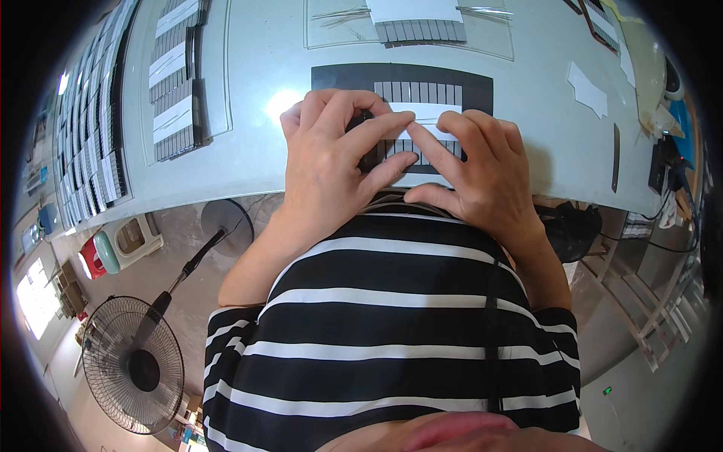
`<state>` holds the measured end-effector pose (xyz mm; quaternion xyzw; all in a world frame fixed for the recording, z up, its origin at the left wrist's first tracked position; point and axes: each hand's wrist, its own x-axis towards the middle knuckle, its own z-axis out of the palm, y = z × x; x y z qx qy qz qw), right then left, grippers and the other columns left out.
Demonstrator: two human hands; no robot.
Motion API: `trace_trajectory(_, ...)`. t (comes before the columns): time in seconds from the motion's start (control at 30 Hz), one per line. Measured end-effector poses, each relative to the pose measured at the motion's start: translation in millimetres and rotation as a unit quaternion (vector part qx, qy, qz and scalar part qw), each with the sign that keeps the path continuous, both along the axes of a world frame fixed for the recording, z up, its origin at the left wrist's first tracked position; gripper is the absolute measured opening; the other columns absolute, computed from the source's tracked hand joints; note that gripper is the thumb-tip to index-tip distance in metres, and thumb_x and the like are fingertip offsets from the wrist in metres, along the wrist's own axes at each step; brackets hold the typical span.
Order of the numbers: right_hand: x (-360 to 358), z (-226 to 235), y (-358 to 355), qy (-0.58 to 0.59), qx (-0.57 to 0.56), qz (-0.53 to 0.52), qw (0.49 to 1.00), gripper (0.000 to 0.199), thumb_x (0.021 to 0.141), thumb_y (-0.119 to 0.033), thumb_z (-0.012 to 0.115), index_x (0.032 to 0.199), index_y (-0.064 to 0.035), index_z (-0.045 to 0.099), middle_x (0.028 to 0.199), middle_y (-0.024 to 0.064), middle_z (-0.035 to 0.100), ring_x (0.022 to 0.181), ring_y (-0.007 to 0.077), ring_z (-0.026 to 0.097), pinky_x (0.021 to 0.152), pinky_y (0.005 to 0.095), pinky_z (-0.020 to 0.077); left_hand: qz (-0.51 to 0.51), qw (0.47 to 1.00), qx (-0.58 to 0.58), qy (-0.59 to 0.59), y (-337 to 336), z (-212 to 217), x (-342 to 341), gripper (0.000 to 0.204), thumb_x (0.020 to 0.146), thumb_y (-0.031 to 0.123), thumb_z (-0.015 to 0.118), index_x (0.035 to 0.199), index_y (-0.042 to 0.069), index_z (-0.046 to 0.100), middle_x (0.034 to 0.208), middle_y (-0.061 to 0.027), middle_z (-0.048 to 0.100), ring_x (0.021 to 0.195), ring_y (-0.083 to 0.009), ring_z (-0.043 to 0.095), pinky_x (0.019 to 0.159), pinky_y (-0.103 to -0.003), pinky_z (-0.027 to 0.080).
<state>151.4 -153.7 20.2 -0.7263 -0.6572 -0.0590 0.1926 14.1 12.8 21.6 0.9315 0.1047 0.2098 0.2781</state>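
Observation:
A flat block of grey strips (419, 93) lies in front of me, with a white paper band (440, 112) across its middle. Fine thin lines run over the band. My left hand (331, 154) bends over the block's left side, its index fingertip on the band and its thumb apart, lower down. From the right, my right hand (489, 169) reaches in; its index fingertip meets the left one at the band, and its thumb is spread toward the table edge. A dark rounded object (367, 142) shows partly beneath my left hand; its kind is hidden.
The block lies on a black mat (478, 84). Similar banded blocks (175, 113) are stacked at left, with long rows (94, 128) beyond. Another block (422, 32) and thin wires (486, 13) lie ahead. A white paper piece (587, 90) and dark strip (616, 158) are at right.

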Motion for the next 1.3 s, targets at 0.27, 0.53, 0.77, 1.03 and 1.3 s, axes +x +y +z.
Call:
trace_trajectory(0.27,0.6,-3.4,0.3,-0.009,0.008,0.022,1.000,0.061,0.074,-0.056,0.071,0.115,-0.0102,0.071,0.116,0.0043,0.056,0.105,0.0232,0.053,0.087,0.0368,0.0408,-0.024,0.998,0.057,0.004,0.0,-1.8,-0.5,0.035,0.075,0.023,0.079,0.108,0.016,0.072,0.106,0.0003,0.060,0.100,-0.0233,0.053,0.089,-0.042,0.033)
trace_trajectory(0.53,2.0,-3.4,-12.5,-0.028,0.037,-0.012,0.999,0.063,0.077,-0.056,0.070,0.117,-0.0074,0.068,0.112,0.0044,0.059,0.103,0.0225,0.054,0.085,0.0354,0.0419,-0.023,0.995,0.099,0.010,-3.6,-2.5,-4.0,0.037,0.078,0.027,0.079,0.114,0.019,0.071,0.107,-0.0001,0.059,0.102,-0.0220,0.053,0.092,-0.042,0.032)
trace_trajectory(0.77,0.7,-6.9,-10.8,-0.017,0.023,-0.018,0.999,0.064,0.080,-0.056,0.068,0.120,-0.0068,0.068,0.114,0.0050,0.059,0.102,0.0246,0.055,0.084,0.0375,0.0425,-0.021,0.987,0.151,0.043,-5.1,-2.4,-9.3,0.041,0.081,0.037,0.077,0.120,0.024,0.070,0.112,-0.0004,0.059,0.106,-0.0215,0.053,0.095,-0.041,0.032)
trace_trajectory(1.03,4.1,-1.0,-13.1,-0.021,0.031,-0.022,0.999,0.063,0.079,-0.053,0.070,0.120,-0.0047,0.067,0.115,0.0064,0.059,0.104,0.0254,0.056,0.086,0.0383,0.0424,-0.042,0.985,0.167,0.025,-3.9,2.4,-1.1,0.044,0.082,0.045,0.072,0.119,0.021,0.069,0.112,-0.0009,0.059,0.104,-0.0222,0.053,0.094,-0.043,0.032)
trace_trajectory(1.3,118.7,33.2,-64.8,0.014,0.305,-0.364,0.880,0.012,0.094,-0.017,0.065,0.097,-0.0059,0.065,0.091,0.0119,0.066,0.083,0.0292,0.062,0.072,0.0392,0.0487,-0.042,0.977,0.202,0.061,2.3,-4.1,-13.3,0.046,0.084,0.043,0.072,0.123,0.019,0.069,0.114,-0.0041,0.059,0.103,-0.0241,0.052,0.098,-0.044,0.032)
